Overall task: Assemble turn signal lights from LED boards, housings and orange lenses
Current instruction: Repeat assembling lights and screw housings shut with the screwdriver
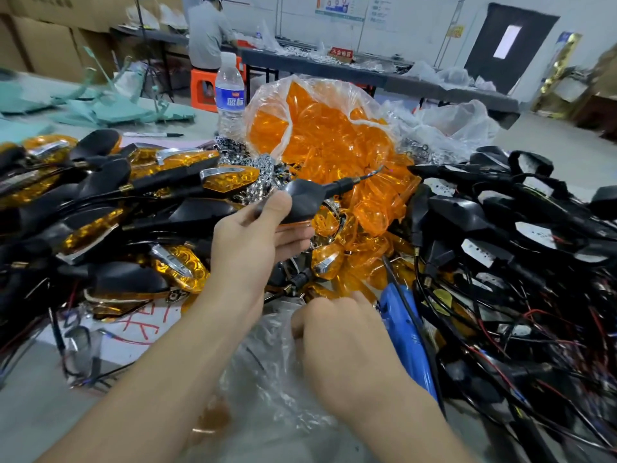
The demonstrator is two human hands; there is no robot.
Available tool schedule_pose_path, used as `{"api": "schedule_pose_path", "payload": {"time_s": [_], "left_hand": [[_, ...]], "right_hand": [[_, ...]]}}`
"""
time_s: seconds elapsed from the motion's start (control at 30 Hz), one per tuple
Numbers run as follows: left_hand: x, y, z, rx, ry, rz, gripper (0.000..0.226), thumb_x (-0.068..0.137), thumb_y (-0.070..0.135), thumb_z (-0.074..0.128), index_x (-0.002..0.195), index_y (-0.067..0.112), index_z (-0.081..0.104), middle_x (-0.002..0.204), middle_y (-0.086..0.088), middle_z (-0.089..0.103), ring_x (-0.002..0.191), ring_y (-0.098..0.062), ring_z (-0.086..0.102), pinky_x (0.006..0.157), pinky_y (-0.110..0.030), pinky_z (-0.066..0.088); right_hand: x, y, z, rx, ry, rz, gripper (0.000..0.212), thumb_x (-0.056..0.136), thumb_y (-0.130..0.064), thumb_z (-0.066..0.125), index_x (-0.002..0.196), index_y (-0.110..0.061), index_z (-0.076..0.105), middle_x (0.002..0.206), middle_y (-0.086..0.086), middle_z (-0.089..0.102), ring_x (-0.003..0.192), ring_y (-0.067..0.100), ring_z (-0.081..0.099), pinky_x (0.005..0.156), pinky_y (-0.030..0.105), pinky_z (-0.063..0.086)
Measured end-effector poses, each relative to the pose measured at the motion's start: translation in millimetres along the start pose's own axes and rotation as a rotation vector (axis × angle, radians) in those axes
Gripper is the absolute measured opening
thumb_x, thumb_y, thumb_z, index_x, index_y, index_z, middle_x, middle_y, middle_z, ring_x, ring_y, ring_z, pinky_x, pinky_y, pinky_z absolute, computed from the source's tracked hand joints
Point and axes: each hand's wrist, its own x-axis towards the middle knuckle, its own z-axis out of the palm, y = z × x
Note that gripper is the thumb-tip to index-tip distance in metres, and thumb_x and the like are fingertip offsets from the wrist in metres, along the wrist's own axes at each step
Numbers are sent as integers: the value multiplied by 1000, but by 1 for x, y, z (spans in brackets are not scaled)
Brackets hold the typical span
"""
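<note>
Nearest, the right hand [347, 345] is knuckles-up with its fingers curled down into a crumpled clear plastic bag [267, 379]. Whether it pinches anything there I cannot tell. A blue plastic hand tool [407, 335] lies just beside it on the right.

Up and a little left of it, the left hand [257, 238] grips a black teardrop plastic housing [303, 198], thumb on top, fingers underneath. The housing's long axis climbs from lower left to upper right, and its stem and wire point away towards the bag of orange lenses [320, 128]. Anything taken from the near bag would, I judge, have to travel up and away to meet it (the right hand is the free one).

A heap of finished orange-lensed lights [167, 175] lies on the left, and a tangle of black housings with white boards [500, 222] on the right, all on a pale grey table [40, 412].

Beyond stand a water bottle [229, 91], a seated worker [207, 31] and a dark door [510, 41].
</note>
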Motion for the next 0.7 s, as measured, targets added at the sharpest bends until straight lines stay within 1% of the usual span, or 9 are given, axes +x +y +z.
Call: {"api": "schedule_pose_path", "payload": {"time_s": [0.07, 0.1, 0.17, 0.2, 0.27, 0.43, 0.53, 0.63, 0.7], "left_hand": [[-1, -2, 1, 28, -29, -4, 24, 99, 30, 67, 112, 11, 73, 95, -12, 81, 85, -26, 80, 67, -26, 63], [-1, -2, 1, 36, -37, -9, 22, 98, 30, 67, 111, 13, 73, 95, -12, 81, 85, -26, 80, 67, -26, 63], [-2, -3, 2, 40, -53, -16, 29, 93, 37, 69, 109, 14, 73, 94, -14, 81, 85, -27, 80, 67, -26, 63], [-2, -4, 2, 43, -60, -16, 36, 88, 42, 70, 109, 14, 74, 93, -14, 81, 85, -27, 80, 67, -26, 63], [-1, -5, 2, 57, -71, -15, 47, 79, 48, 71, 110, 13, 74, 93, -15, 80, 84, -27, 80, 66, -26, 63], [-3, -10, 5, 86, -64, -25, 49, 76, 49, 70, 108, 12, 74, 87, -14, 81, 79, -27, 80, 61, -25, 62], [-4, -12, 6, 109, -64, -21, 51, 77, 49, 69, 111, 11, 74, 87, -13, 81, 78, -26, 80, 60, -25, 62], [-4, -12, 6, 121, -63, -17, 52, 77, 49, 69, 112, 11, 74, 88, -13, 81, 78, -26, 80, 60, -25, 61], [-4, -12, 6, 123, -60, -11, 53, 77, 48, 70, 113, 10, 73, 88, -13, 81, 78, -27, 80, 60, -25, 62]], "right_hand": [[-1, 1, 1, 128, -1, 26, 14, 88, -12, 62, 82, -25, 64, 73, -5, 51, 74, 24, 47, 95, 38, 39], [-2, 1, 1, 190, -2, 42, 17, 89, -12, 62, 77, -24, 63, 72, -5, 53, 72, 21, 49, 89, 37, 41], [-4, 2, 0, 252, -13, 68, 32, 88, -5, 58, 62, -22, 48, 59, -7, 44, 58, 10, 39, 78, 36, 30], [-4, 1, -1, 248, -21, 69, 39, 87, -2, 55, 59, -23, 39, 56, -7, 37, 55, 10, 32, 79, 33, 24], [-4, 0, -2, 184, -36, 47, 41, 87, -2, 52, 61, -25, 32, 57, -7, 33, 56, 9, 26, 80, 33, 20], [-1, -2, 1, 68, 15, 14, 19, 95, -12, 50, 81, -27, 50, 75, -5, 41, 70, 23, 37, 93, 42, 32], [-3, 3, 2, 79, 22, 5, 15, 95, -16, 52, 84, -25, 58, 72, -6, 40, 72, 24, 39, 95, 41, 34], [-7, 9, 5, 275, 44, 48, 15, 94, -24, 58, 91, -25, 73, 78, -5, 62, 76, 23, 51, 84, 34, 40], [-8, 16, 8, 466, 116, 130, 11, 91, -23, 66, 89, -29, 76, 72, -11, 69, 71, 12, 61, 70, 30, 52]]}}
